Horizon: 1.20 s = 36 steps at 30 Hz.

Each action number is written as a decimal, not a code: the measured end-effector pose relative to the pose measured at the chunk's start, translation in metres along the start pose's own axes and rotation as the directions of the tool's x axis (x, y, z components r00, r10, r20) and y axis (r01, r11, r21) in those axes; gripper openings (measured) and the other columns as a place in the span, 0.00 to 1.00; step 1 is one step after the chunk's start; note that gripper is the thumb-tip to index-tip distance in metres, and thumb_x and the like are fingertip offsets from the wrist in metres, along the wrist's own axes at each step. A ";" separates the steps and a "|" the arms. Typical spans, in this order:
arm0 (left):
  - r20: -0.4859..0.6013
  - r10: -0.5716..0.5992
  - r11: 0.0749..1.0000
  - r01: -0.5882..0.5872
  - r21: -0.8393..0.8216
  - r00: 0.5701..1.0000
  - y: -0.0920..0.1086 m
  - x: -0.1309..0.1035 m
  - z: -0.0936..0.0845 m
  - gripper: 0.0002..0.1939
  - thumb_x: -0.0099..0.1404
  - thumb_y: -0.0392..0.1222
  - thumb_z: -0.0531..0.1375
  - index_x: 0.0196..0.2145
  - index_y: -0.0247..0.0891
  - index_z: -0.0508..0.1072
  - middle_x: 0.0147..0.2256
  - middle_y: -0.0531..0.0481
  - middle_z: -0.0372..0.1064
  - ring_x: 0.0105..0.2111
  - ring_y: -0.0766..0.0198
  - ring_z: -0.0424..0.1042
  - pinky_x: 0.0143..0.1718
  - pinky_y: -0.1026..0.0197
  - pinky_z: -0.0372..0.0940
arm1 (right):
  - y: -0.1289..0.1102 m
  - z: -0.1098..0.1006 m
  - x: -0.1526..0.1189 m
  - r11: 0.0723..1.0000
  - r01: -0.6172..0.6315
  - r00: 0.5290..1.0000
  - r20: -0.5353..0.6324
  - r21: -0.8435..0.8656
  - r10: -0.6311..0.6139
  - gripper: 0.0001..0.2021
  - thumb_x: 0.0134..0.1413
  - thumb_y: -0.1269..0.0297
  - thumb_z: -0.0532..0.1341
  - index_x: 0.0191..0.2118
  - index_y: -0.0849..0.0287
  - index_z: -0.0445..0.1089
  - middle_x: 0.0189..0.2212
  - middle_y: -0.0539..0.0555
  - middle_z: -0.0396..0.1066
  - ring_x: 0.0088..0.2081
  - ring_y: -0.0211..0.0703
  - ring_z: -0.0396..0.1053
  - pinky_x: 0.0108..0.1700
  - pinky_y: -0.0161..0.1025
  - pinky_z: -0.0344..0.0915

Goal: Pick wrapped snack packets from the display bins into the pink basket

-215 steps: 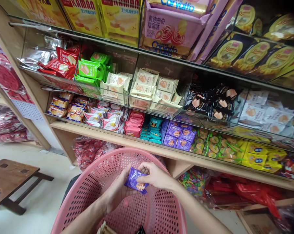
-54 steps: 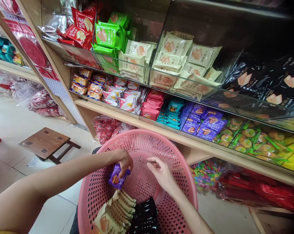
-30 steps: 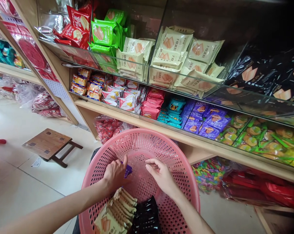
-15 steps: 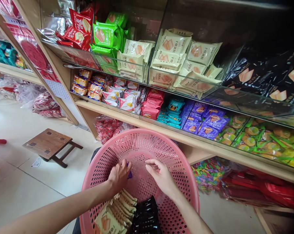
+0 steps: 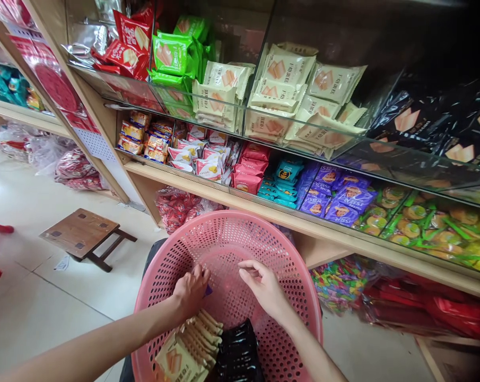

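Note:
Inside a pink perforated plastic basket (image 5: 299, 265), my left hand (image 5: 192, 289) has its fingers closed on a small purple snack packet (image 5: 208, 291), mostly hidden beneath them. To the right, my right hand (image 5: 261, 284) hovers over the basket with fingers loosely curved, thumb slightly apart, holding nothing. Cream cake packets (image 5: 188, 347) stand in a row at the basket's near side, just below my left wrist. Beside them lies a row of shiny black packets (image 5: 240, 353).
Behind the basket, a shelf holds cream packets (image 5: 281, 69), green packets (image 5: 172, 55) and purple packets (image 5: 351, 196) behind clear panels. A low wooden stool (image 5: 80, 231) stands on the tiled floor at left. Bagged colourful sweets (image 5: 339, 281) lie under the shelf at right.
My left hand has moved slightly left and down in the basket, still gripping the purple packet. My right hand is nearly unmoved.

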State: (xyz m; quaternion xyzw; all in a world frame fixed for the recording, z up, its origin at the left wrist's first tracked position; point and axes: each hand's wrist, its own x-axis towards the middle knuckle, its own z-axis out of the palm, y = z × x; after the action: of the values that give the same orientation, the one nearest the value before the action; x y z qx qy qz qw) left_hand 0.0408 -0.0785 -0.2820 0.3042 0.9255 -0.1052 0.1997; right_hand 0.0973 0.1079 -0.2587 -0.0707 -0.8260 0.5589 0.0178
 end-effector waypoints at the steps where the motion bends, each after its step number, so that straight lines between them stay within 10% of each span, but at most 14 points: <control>1: 0.003 0.009 1.000 -0.009 -0.002 1.000 0.000 -0.001 0.000 0.27 0.54 0.44 0.58 0.50 0.35 0.61 0.47 0.36 0.62 0.40 0.51 0.70 0.38 0.54 0.66 | -0.002 -0.003 0.000 1.000 -0.006 1.000 -0.006 0.003 0.006 0.12 0.53 0.57 0.56 0.38 0.57 0.70 0.37 0.53 0.72 0.39 0.43 0.68 0.43 0.40 0.63; 10: 0.053 0.005 0.995 0.001 -0.097 0.999 -0.003 -0.006 -0.001 0.34 0.52 0.55 0.59 0.52 0.32 0.61 0.48 0.33 0.61 0.42 0.47 0.69 0.41 0.50 0.64 | -0.009 -0.047 -0.025 0.993 -0.010 0.969 -0.247 -0.116 -0.019 0.13 0.53 0.56 0.55 0.42 0.55 0.68 0.42 0.55 0.70 0.44 0.46 0.66 0.48 0.44 0.61; 16: -0.191 0.166 0.965 -0.199 -0.169 0.967 -0.023 -0.005 -0.057 0.29 0.61 0.54 0.52 0.54 0.34 0.57 0.48 0.36 0.61 0.45 0.52 0.66 0.43 0.53 0.63 | 0.014 -0.075 -0.054 0.910 -0.015 0.768 -0.588 -0.415 -0.256 0.15 0.52 0.56 0.55 0.43 0.55 0.67 0.44 0.57 0.66 0.47 0.49 0.62 0.53 0.49 0.56; 19: -0.499 0.216 0.946 -0.306 -0.104 0.839 -0.039 0.004 -0.101 0.19 0.66 0.50 0.44 0.48 0.37 0.63 0.46 0.43 0.62 0.46 0.56 0.63 0.48 0.54 0.58 | 0.036 -0.077 -0.065 0.965 -0.094 0.773 -0.629 -0.244 -0.083 0.20 0.49 0.53 0.58 0.46 0.56 0.66 0.47 0.58 0.65 0.50 0.50 0.62 0.52 0.48 0.58; 23: -0.667 0.040 0.986 -0.137 -0.094 0.744 -0.058 0.028 -0.122 0.21 0.66 0.51 0.43 0.46 0.35 0.64 0.45 0.42 0.62 0.46 0.54 0.62 0.46 0.53 0.58 | 0.057 -0.064 -0.076 0.943 -0.209 0.797 -0.514 0.259 0.317 0.26 0.47 0.52 0.60 0.53 0.52 0.60 0.54 0.54 0.62 0.53 0.49 0.61 0.52 0.43 0.61; 29: -0.440 -0.042 0.976 -0.058 -0.211 0.897 -0.074 0.064 -0.094 0.22 0.68 0.51 0.38 0.51 0.42 0.61 0.41 0.44 0.71 0.37 0.55 0.72 0.36 0.57 0.63 | 0.054 -0.054 -0.075 0.857 -0.212 0.760 -0.473 0.469 0.447 0.32 0.45 0.50 0.61 0.57 0.52 0.57 0.54 0.51 0.62 0.53 0.51 0.62 0.47 0.40 0.66; 36: -0.394 -0.052 0.976 -0.037 -0.216 0.918 -0.083 0.085 -0.082 0.24 0.67 0.53 0.38 0.53 0.46 0.62 0.41 0.44 0.73 0.40 0.53 0.72 0.38 0.56 0.63 | 0.048 -0.054 -0.068 0.883 -0.233 0.734 -0.522 0.407 0.435 0.28 0.44 0.47 0.60 0.53 0.50 0.62 0.56 0.49 0.60 0.58 0.50 0.54 0.56 0.44 0.56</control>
State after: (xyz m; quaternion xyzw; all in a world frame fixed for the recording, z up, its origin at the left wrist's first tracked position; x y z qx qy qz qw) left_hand -0.0969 -0.0738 -0.2395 0.2918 0.9537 0.0607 0.0398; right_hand 0.1746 0.1658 -0.2793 -0.3892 -0.6502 0.6250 0.1871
